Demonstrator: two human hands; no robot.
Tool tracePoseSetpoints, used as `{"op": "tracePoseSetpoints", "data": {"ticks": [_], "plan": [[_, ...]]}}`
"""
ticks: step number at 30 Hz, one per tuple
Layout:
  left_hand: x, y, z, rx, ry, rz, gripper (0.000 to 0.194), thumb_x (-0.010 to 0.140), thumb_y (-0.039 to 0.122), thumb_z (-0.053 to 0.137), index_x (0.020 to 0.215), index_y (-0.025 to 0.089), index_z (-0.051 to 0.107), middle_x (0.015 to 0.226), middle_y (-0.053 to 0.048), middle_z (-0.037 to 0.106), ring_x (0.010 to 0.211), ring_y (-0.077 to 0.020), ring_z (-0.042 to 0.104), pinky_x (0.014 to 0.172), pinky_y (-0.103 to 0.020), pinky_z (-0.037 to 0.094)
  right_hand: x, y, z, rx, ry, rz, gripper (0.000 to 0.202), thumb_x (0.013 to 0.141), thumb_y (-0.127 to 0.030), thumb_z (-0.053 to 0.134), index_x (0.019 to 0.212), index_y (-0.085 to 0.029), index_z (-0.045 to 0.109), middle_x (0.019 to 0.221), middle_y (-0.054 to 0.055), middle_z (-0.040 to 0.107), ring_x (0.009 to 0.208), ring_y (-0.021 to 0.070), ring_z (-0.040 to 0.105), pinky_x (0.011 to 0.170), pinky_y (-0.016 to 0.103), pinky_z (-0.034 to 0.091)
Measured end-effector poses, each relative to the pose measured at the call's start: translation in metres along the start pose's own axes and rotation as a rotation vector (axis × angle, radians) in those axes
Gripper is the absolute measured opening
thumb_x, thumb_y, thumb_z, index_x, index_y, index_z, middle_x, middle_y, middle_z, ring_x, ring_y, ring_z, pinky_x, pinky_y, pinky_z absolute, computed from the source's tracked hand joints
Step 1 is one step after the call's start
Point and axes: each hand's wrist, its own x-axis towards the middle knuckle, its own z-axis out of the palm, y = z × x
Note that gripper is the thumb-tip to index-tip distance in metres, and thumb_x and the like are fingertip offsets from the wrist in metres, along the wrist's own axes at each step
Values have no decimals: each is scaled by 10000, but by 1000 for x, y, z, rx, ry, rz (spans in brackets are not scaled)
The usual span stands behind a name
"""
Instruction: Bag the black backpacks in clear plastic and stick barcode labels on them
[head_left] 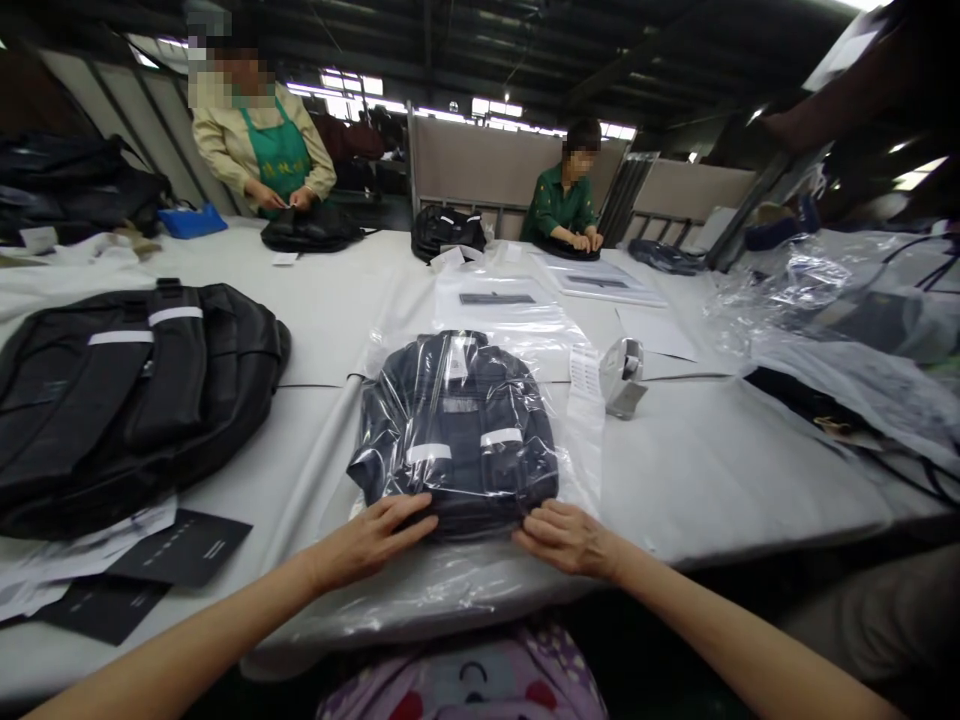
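Observation:
A black backpack point(469, 425) lies flat inside a clear plastic bag point(585, 440) on the white-covered table in front of me. Its straps carry white bands, and a white tag shows near its top. My left hand point(375, 540) rests at the near left edge of the bagged backpack, fingers stretched out over the plastic. At the near right corner, my right hand point(566, 538) has its fingers bent together on the plastic. The loose, open-looking end of the film hangs toward the table's front edge.
Another black backpack point(150, 390) lies at left, with black cards point(184, 548) and papers near it. A tape dispenser point(624, 378) stands right of the bag. Plastic-wrapped items point(840, 380) crowd the right. Two people point(281, 150) work across the table point(315, 330).

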Motion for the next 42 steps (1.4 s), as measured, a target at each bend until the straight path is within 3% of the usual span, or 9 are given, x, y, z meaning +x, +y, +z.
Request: {"op": "tracePoseSetpoints", "data": {"ticks": [7,10,14,17,22,27,33,37,42], "plan": [[-2,20,15,-111,-96,-45,493,948,114,326,1424,214,242,1217,-104,565,893,-178,596,825,-298,498,-11,1,16,47,-100,59,217,903,-81,376,964,-126,579,744,27,585,609,118,508,542,250,407],[2,30,17,-153,-204,-107,468,936,96,295,1398,173,292,1310,-112,488,979,-201,562,869,-316,485,-14,-1,12,99,-180,105,241,910,-115,360,1045,-125,560,814,48,593,659,126,526,592,248,427],[10,47,6,-146,-335,-145,365,892,115,377,1241,104,485,1320,-142,450,1082,-254,481,956,-365,430,-19,-7,1,265,-307,123,418,875,-448,466,1157,-143,517,1054,135,576,898,204,553,770,325,472],[14,60,-2,-169,-379,-263,501,869,301,518,1318,116,399,1287,-146,464,1117,-276,456,985,-389,401,-23,-10,1,328,-350,180,283,894,-338,463,1106,-165,539,1083,126,586,962,205,553,823,324,469],[13,76,7,-172,-321,-348,870,769,618,571,1395,115,237,1315,-188,448,1166,-315,443,974,-431,379,-28,-17,18,478,-191,459,279,885,-77,308,1003,-160,547,864,68,646,806,160,607,714,270,494],[21,83,28,-10,-254,-564,572,858,345,576,1330,132,335,1204,-140,556,994,-274,546,863,-429,403,-29,-25,27,555,-70,731,217,922,-169,320,966,-184,532,830,50,639,778,153,608,712,277,488],[21,74,36,20,-192,-564,214,860,46,410,941,183,554,968,-27,636,776,-202,561,744,-361,426,-31,-32,34,367,1,511,217,875,-379,498,817,-170,516,763,56,582,711,177,544,614,289,470],[11,73,39,33,-148,-527,257,853,15,389,990,188,520,1066,-19,614,816,-168,596,672,-263,450,-28,-40,28,106,57,450,118,877,-162,469,798,-156,556,674,35,530,654,164,516,586,289,457],[9,75,40,124,-215,-498,198,857,42,411,939,198,502,1075,-9,601,778,-154,616,611,-230,457,-15,-35,9,-185,134,260,176,856,-74,481,962,-120,614,1079,115,617,1084,239,521,964,430,416]]}}
